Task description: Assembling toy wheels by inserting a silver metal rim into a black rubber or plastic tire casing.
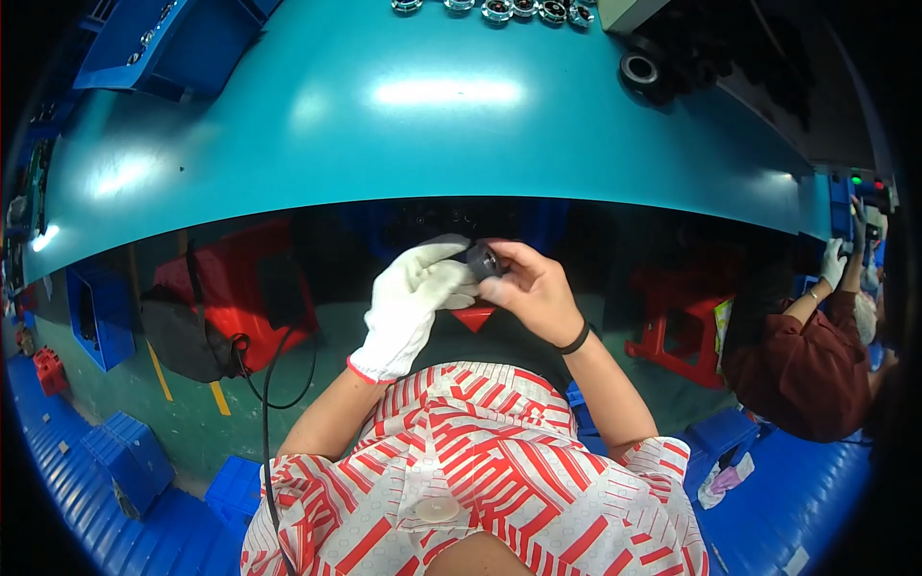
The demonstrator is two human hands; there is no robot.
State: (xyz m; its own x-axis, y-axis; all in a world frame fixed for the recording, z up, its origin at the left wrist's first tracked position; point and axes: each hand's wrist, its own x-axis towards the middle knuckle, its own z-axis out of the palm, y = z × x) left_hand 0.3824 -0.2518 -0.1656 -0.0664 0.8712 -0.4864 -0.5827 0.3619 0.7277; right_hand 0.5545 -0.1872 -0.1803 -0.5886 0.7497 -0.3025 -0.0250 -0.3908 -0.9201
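Note:
A small black cylindrical part (486, 260) with a shiny spot on its face is held in front of my chest, just off the near edge of the bench. My left hand (408, 305), in a white knit glove with a red cuff, grips it from the left. On its other side the bare fingers and thumb of my right hand (541, 296) pinch the same part. A black band circles my right wrist. Fingers cover much of the part, so its exact kind cannot be made out.
Beyond my hands stretches a blue-green bench (384, 144). Several shiny round parts (497, 11) line its far side, near black ring-shaped parts (642, 69). A blue bin (178, 48) stands far left. Below are red stools (254, 278) and a black bag (178, 331). A co-worker (807, 370) works at right.

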